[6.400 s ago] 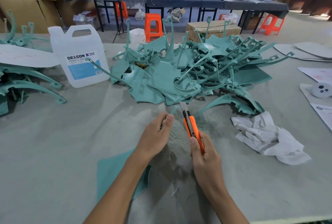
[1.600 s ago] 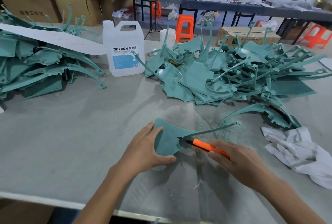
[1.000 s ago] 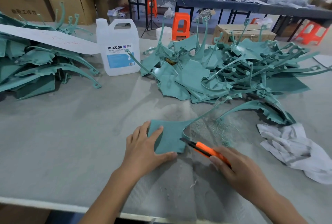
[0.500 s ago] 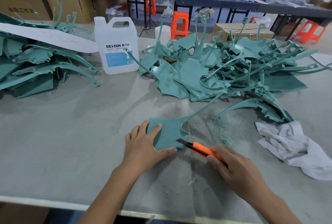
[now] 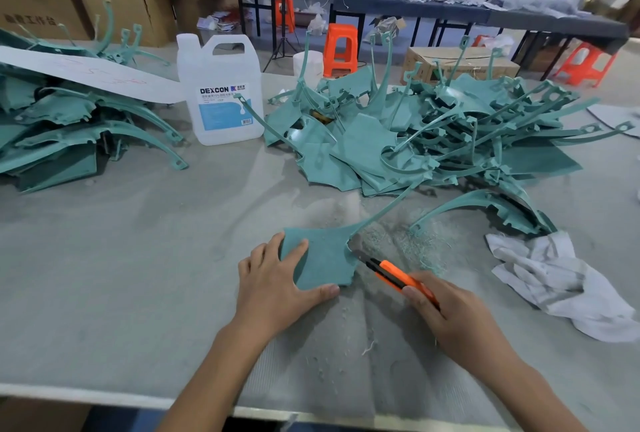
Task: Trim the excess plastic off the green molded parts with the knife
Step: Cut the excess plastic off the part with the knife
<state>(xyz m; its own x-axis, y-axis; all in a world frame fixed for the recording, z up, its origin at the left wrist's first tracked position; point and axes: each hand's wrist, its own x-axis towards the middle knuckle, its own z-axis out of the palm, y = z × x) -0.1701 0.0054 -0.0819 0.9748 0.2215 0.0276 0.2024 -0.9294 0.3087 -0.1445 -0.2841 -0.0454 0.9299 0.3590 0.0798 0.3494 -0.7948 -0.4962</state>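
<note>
R hand [image 5: 457,324] grip curled round orange knife [image 5: 398,274], L hand [image 5: 273,289] flat, fingers spread, pressing matte green part [image 5: 322,258], thin stem

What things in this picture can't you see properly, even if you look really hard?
All in the head view:
- Back end of the knife: hidden inside the right hand's grip.
- Blade tip: blurred where it meets the green part, so I cannot tell whether it is cutting.
- Near-left portion of the green part: covered by the left hand.
- Small print on the jug: too small to read.
- White cloth: cut off by the right edge.
</note>
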